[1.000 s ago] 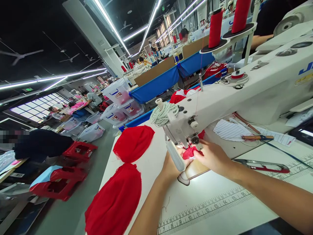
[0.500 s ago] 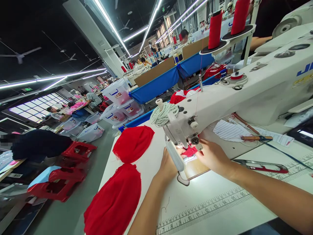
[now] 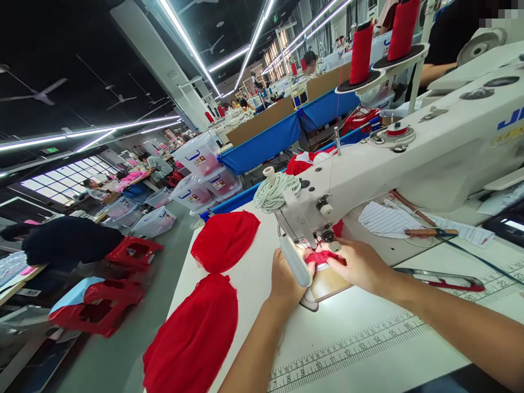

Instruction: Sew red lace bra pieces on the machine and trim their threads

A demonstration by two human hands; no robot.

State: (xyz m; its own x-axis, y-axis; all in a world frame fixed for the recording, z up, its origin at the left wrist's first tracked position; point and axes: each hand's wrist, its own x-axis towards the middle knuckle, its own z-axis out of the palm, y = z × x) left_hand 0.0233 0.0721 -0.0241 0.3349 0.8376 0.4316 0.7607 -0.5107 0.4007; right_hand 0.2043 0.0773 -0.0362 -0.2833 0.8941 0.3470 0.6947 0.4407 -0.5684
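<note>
A white sewing machine (image 3: 409,158) stands on a white table (image 3: 360,349) with a printed ruler along its front. Under the machine's needle lies a small red fabric piece (image 3: 321,256). My left hand (image 3: 286,281) grips that piece from the left, partly hidden behind the machine's white lamp bar. My right hand (image 3: 360,267) pinches the same piece from the right, fingers pressed together on it. Two piles of red fabric lie on the table to the left, one far (image 3: 225,240) and one near (image 3: 192,338).
Red-handled scissors (image 3: 442,279) lie to the right of my right hand. A coil of white cord (image 3: 275,192) sits on the machine head, two red thread cones (image 3: 382,35) above. Papers lie behind the machine. Red stools, plastic bins and other workers fill the aisle at left.
Both hands have shifted slightly at the needle and the red piece is now bunched between the fingers. The rest of the table is unchanged.
</note>
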